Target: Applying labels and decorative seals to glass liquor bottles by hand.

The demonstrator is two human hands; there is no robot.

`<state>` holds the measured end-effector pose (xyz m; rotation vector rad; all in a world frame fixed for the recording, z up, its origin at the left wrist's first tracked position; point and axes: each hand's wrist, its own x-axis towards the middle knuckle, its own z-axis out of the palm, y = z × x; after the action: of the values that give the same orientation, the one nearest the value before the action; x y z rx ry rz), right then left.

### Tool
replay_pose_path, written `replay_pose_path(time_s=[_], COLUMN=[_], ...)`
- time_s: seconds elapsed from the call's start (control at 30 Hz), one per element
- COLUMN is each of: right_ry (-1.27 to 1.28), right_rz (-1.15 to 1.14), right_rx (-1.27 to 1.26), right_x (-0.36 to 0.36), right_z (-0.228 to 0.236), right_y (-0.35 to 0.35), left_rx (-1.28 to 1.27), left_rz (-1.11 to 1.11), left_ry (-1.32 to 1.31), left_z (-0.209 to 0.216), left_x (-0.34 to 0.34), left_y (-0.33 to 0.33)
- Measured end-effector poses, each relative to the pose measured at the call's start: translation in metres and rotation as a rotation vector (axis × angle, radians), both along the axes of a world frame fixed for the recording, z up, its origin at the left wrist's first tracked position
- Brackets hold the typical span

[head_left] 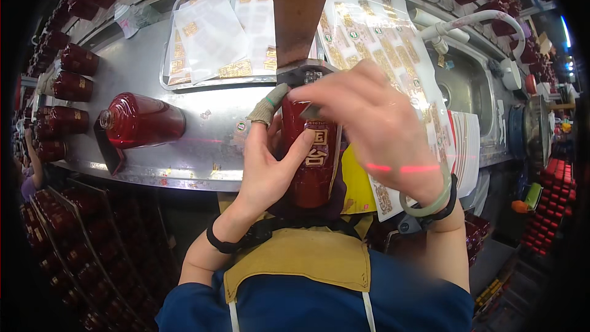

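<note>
- My left hand [265,166]: wrapped round the left flank of the dark red bottle [312,166]; thumb laid across its front beside the gold characters; index finger in a grey fabric cot [268,108], pointing up past the bottle's shoulder.
- My right hand [369,126]: fingers pressed together and curled over the bottle's top right, pushing down on the shoulder; a pale green bangle [430,204] on that wrist.
- The bottle: upright against my chest, at the near edge of the steel worktable [203,129], under a brown upright post with a dark metal bracket [301,72].
- Step, as I judge it: labelling; a sticker is being smoothed onto the neck or shoulder; the next move would call for even pressure outward, the left hand holding the bottle from turning.
- Left of the bottle: a second red bottle [144,120] lying on its side on the table; beyond the bottle, sheets of gold labels [375,31] and a tray of more [209,37]; a sink [467,86] to the right.
- Hidden: the bottle's cap and neck behind my right hand; the label under it cannot be seen; the bottle's base sits behind my apron [295,258].
</note>
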<state>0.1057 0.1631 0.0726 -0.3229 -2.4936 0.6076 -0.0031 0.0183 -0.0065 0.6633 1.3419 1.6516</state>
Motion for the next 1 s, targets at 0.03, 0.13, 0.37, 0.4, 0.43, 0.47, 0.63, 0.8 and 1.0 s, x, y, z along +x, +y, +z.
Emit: replay_pose_path(time_s=[0.03, 0.13, 0.37, 0.4, 0.43, 0.47, 0.63, 0.8, 1.0], right_ry=[-0.059, -0.088, -0.085, -0.061, -0.077, -0.087, -0.002, 0.136, 0.071], right_rz=[0.036, 0.026, -0.047, -0.069, -0.152, -0.235, -0.123, -0.382, -0.338], right_rx=[0.061, 0.195, 0.067, 0.121, 0.202, 0.282, -0.224, -0.574, -0.972], right_x=[-0.004, -0.013, -0.014, -0.015, -0.013, -0.009, -0.001, 0.01, 0.02], right_z=[-0.003, -0.008, -0.005, -0.008, -0.007, -0.004, -0.008, -0.027, -0.062], right_y=[-0.004, 0.008, 0.001, 0.008, 0.015, 0.02, -0.008, 0.004, -0.021], left_rx=[0.003, 0.004, 0.012, 0.012, -0.004, -0.019, -0.016, -0.027, 0.0], left_rz=[0.013, 0.019, -0.002, 0.012, 0.007, 0.005, -0.026, -0.044, -0.022], left_ry=[-0.001, 0.004, -0.032, -0.019, -0.018, -0.014, -0.034, 0.041, -0.101], left_z=[0.002, 0.002, 0.006, 0.007, 0.006, 0.005, 0.001, 0.006, 0.003], left_x=[0.001, -0.001, -0.005, -0.003, -0.004, -0.004, -0.003, -0.012, -0.013], left_y=[0.0, 0.002, 0.004, -0.002, 0.0, 0.001, 0.001, 0.0, 0.021])
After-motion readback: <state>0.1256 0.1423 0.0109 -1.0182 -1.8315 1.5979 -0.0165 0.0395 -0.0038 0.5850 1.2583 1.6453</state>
